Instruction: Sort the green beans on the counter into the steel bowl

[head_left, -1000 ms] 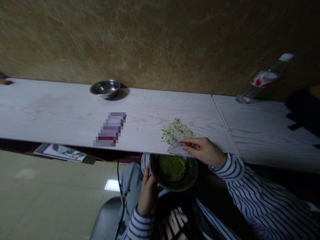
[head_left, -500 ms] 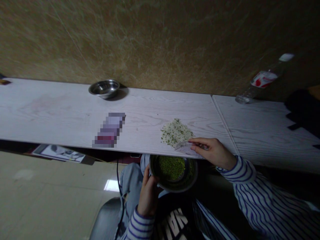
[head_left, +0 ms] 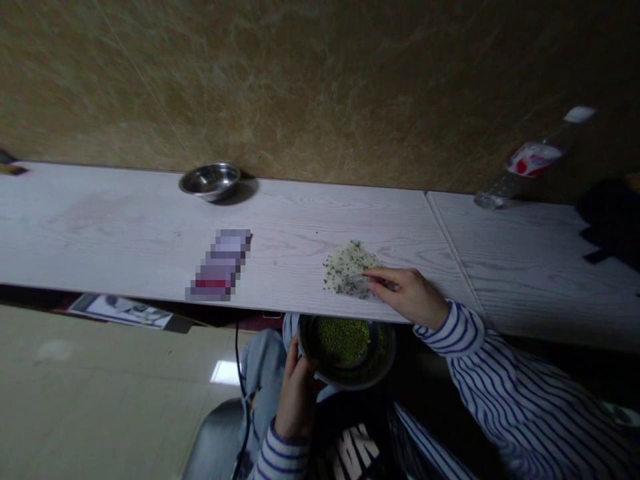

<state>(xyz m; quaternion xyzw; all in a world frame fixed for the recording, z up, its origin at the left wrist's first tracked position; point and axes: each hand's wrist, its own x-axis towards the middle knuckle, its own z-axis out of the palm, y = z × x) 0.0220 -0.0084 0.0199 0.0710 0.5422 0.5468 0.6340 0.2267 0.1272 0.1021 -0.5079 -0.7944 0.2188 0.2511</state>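
Observation:
My left hand (head_left: 297,397) grips the left rim of a metal bowl (head_left: 384,357) held over my lap, just below the table edge. Green mung beans (head_left: 343,340) cover much of the bowl's bottom. On the table, a pile of white rice-like grains mixed with green beans (head_left: 349,260) lies close to the front edge. My right hand (head_left: 417,293) pinches a thin, clear, curved piece, likely plastic (head_left: 356,285), between thumb and fingers. That piece is at the pile's near side, over or against the grains; its exact shape is hard to make out.
A second metal bowl (head_left: 210,181) stands by the wall. A pixelated phone-like slab (head_left: 223,263) lies left of the pile. At the right back stands a clear bottle (head_left: 533,160), with a dark object (head_left: 613,220) beyond it. A cable (head_left: 241,380) hangs below the table.
My right hand has moved left and slightly up with the clear piece, from the pile's lower right edge onto its near side. My left hand keeps its hold on the bowl.

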